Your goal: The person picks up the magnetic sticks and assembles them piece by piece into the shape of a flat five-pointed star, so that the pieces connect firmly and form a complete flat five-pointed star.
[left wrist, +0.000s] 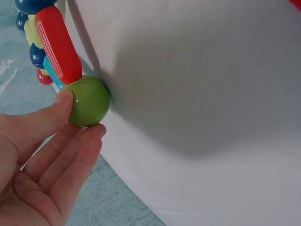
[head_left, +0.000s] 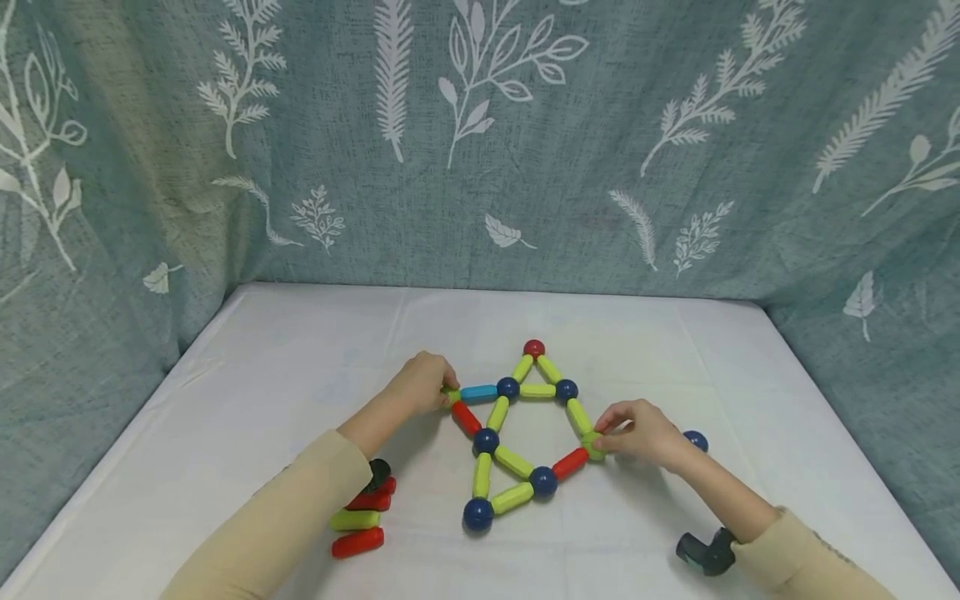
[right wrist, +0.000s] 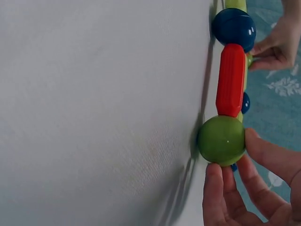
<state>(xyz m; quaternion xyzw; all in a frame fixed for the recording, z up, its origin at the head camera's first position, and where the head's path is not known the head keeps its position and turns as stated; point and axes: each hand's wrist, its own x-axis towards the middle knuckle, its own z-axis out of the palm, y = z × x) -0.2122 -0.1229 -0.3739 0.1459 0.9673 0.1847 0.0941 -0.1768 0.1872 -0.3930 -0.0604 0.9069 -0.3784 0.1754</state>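
Observation:
A flat frame of sticks and balls lies on the white table. My left hand (head_left: pixel 423 382) pinches the green ball (left wrist: pixel 89 101) at its left corner, where a light-blue stick (head_left: pixel 478 392) and a red stick (head_left: pixel 466 417) meet. At the right corner, my right hand (head_left: pixel 641 429) holds another green ball (right wrist: pixel 222 140) between thumb and fingertips. That ball joins a second red stick (head_left: pixel 571 463) and a yellow-green stick (head_left: pixel 579 416). A red ball (head_left: pixel 534 349) tops the far triangle; dark-blue balls, one of them nearest (head_left: pixel 477 515), link the other yellow-green sticks.
Beside the left sleeve lie loose sticks, among them a red stick (head_left: pixel 357 542) and a yellow-green stick (head_left: pixel 356 521); the sleeve partly hides others. A loose dark-blue ball (head_left: pixel 696 440) sits behind the right wrist. A black device (head_left: pixel 705 554) is at the right cuff. A patterned curtain (head_left: pixel 480 208) hangs behind the table.

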